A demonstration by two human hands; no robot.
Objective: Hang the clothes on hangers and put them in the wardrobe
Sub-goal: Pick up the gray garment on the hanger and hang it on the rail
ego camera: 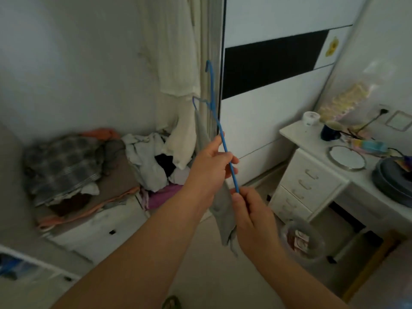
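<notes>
- The pile of clothes (93, 161) lies heaped on a low white cabinet (95, 228) at the far left, checked, white, dark and purple pieces mixed together. It looks like the stock waiting for hangers, kept within reach of where the person stands.
- A cream garment (176, 52) hangs beside the wardrobe's edge, above the pile; what it hangs from is out of frame.
- The left hand (209, 163) is curled round the middle of the blue hanger (219, 128), thumb on top and fingers beneath, and seems to trap the grey cloth (225, 210) against it as well. Held this way it carries the weight and steadies the hanger, tilted with the hook up toward the wardrobe.
- The grey cloth runs from the hanger's far shoulder down behind the left hand and dangles between the two wrists. So it is draped along one side but not yet settled; the picture is soft here, so I cannot tell what kind of garment it is.
- The right hand (252, 215) pinches the near tip of the hanger between thumb and fingers, probably to feed that end into the cloth or to pull the cloth across.
- The wardrobe (267, 103) stands just behind, its white door with the black band closed, so it will need sliding open before anything goes in.
- The white tabletop (296, 134) at the right holds a dark cup (330, 131) and a round mirror (346, 158), apart from the work.
</notes>
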